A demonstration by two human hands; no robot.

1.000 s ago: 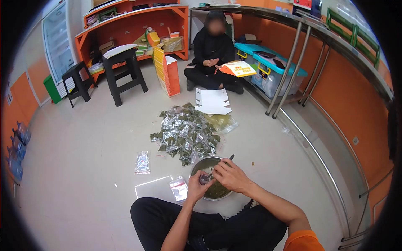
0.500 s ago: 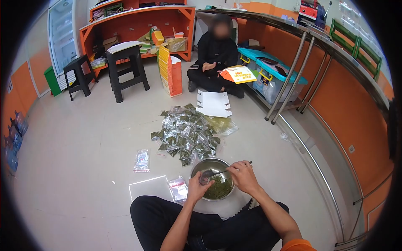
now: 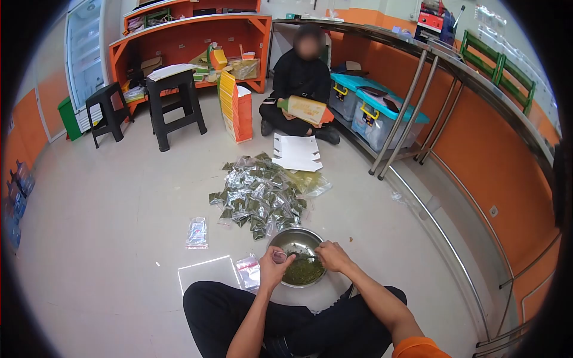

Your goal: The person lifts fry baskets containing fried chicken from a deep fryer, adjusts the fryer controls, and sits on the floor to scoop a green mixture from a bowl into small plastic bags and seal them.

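A steel bowl stands on the floor before my crossed legs, with dry green shredded leaves in its bottom. Over the bowl's left rim, my left hand is closed on a small clear plastic bag, its mouth held up. My right hand grips a spoon, which dips into the bowl; its lower end is hard to make out. Just beyond the bowl lies a heap of filled clear bags with green contents. Left of the bowl is a pack of flat clear bags.
Another bag pack lies farther left. Behind the heap are a yellowish plastic bag and a white flat carton. A seated person holds a printed box. Black stools and a steel table's legs stand around.
My right hand has lowered the spoon from the bag's mouth into the bowl. The left hand stays with the bag. The other person has turned and raised the printed box.
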